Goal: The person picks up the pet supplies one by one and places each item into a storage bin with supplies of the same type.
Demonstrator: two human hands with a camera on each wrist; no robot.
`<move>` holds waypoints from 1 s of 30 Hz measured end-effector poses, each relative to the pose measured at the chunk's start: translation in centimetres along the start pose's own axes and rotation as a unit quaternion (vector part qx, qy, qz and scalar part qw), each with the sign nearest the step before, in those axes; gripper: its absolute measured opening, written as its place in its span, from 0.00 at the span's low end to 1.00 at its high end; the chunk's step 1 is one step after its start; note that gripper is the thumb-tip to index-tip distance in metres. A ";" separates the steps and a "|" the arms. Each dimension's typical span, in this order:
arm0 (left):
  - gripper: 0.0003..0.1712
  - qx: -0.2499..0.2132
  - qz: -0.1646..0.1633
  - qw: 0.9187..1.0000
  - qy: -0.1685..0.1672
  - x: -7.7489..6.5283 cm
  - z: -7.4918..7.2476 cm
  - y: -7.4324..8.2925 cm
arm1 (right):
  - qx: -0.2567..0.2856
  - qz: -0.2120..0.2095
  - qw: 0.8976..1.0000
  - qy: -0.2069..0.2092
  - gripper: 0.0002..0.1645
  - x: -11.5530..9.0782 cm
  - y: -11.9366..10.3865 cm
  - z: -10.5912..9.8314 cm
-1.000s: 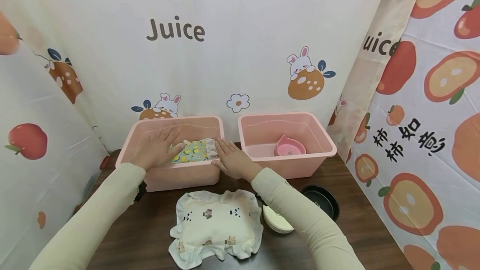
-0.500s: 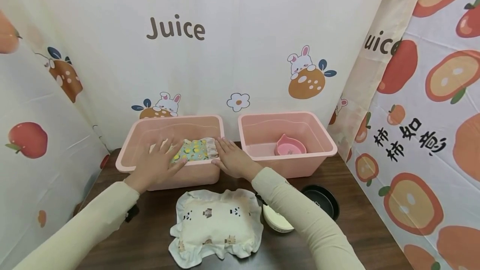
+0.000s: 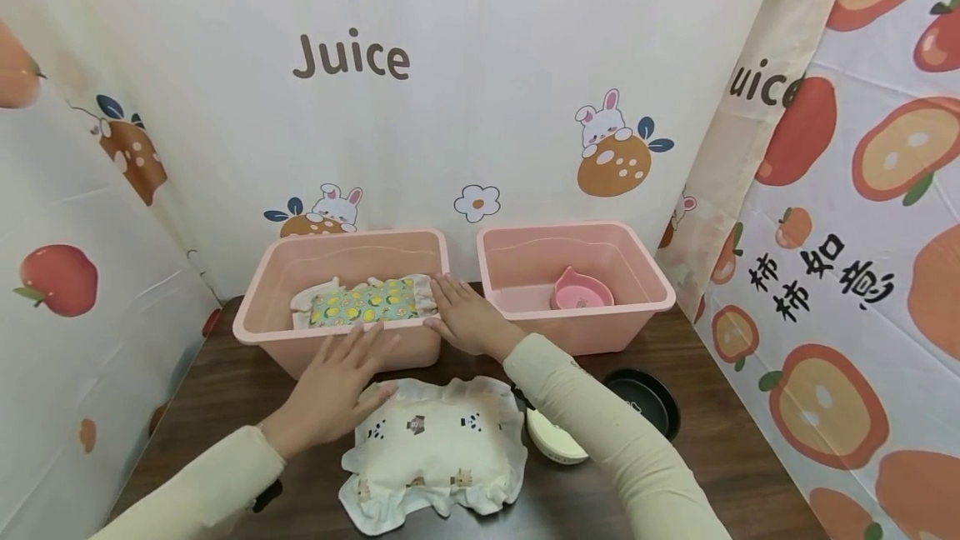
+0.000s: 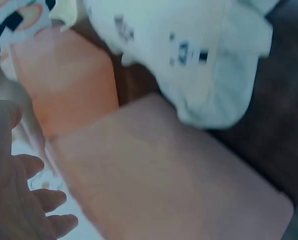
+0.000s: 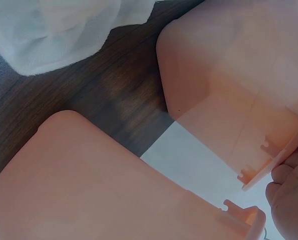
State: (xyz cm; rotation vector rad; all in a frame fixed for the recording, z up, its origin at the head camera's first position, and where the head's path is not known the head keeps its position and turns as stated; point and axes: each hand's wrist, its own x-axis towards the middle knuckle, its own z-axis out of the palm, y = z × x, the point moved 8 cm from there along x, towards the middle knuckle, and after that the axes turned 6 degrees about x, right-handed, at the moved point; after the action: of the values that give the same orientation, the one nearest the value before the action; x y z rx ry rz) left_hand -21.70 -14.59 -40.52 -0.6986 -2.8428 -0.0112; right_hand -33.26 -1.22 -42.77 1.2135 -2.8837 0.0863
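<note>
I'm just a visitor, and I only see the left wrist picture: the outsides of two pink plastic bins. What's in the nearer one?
Observer: A blue-green fabric cushion with yellow fruit prints and white frills lies in the left pink plastic bin.
Visitor: And the other?
Observer: The right pink plastic bin holds a small pink bowl with a pointed tip.
Visitor: What's printed behind them?
Observer: The white fabric backdrop bears the dark word "Juice".

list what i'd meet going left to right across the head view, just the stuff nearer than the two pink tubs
Left sleeve → left hand → frilly pillow → cream bowl → black dish
</note>
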 end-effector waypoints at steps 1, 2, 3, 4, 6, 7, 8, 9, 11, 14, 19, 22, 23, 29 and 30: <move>0.37 0.004 0.007 1.000 0.001 -0.2 0.2 0.4 | 0.001 0.001 1.000 0.000 0.42 0.0 0.0 0.0; 0.37 0.005 0.013 1.000 0.004 -0.5 0.4 0.9 | 0.001 0.001 1.000 0.001 0.42 0.0 0.0 0.0; 0.37 0.006 0.019 1.000 0.006 -0.7 0.7 1.3 | 0.003 0.002 1.000 0.001 0.43 -0.1 0.1 0.0; 0.37 0.005 0.024 1.000 0.008 -0.9 1.0 1.6 | 0.004 0.002 1.000 0.002 0.43 -0.1 0.1 0.0; 0.37 -0.004 0.032 0.999 0.012 -1.3 1.6 2.3 | 0.007 0.005 1.000 0.001 0.43 -0.1 0.2 0.1; 0.37 -0.010 0.034 0.999 0.012 -1.4 2.0 2.6 | 0.007 0.004 1.000 0.002 0.43 -0.2 0.2 0.1; 0.37 -0.019 0.036 0.999 0.011 -1.6 2.4 2.9 | 0.006 0.004 1.000 0.002 0.43 -0.2 0.2 0.2; 0.37 -0.026 0.037 0.999 0.008 -1.7 2.8 3.1 | 0.007 0.005 1.000 0.001 0.43 -0.2 0.2 0.2; 0.37 -0.039 0.041 0.998 0.003 -1.9 3.9 3.7 | 0.006 0.007 1.000 -0.001 0.43 -0.2 0.3 0.3; 0.36 -0.059 0.047 0.997 -0.006 -2.3 5.5 4.4 | 0.006 0.007 1.000 -0.001 0.43 -0.2 0.3 0.2; 0.36 -0.074 0.061 0.995 -0.021 -2.8 7.8 5.4 | 0.011 0.000 1.000 0.006 0.42 -0.1 0.0 -0.2; 0.35 -0.081 0.071 0.994 -0.028 -3.1 8.8 5.8 | 0.009 0.000 1.000 0.005 0.42 -0.1 0.0 -0.3; 0.35 -0.083 0.074 0.993 -0.030 -3.1 9.0 5.9 | 0.009 0.002 1.000 0.005 0.42 0.0 0.0 -0.3; 0.37 -0.090 0.084 0.992 -0.037 -3.4 9.5 6.2 | 0.009 0.003 1.000 0.006 0.42 0.0 0.1 -0.2; 0.37 -0.092 0.086 0.991 -0.039 -3.4 9.5 6.3 | 0.009 0.003 1.000 0.006 0.43 0.0 0.1 -0.1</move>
State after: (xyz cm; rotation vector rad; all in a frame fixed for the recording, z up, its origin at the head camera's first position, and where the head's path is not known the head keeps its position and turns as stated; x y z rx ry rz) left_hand -17.81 -10.05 -50.83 -1.0020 -2.8693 -0.2269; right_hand -33.30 -1.14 -42.63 1.2018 -2.8827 0.1206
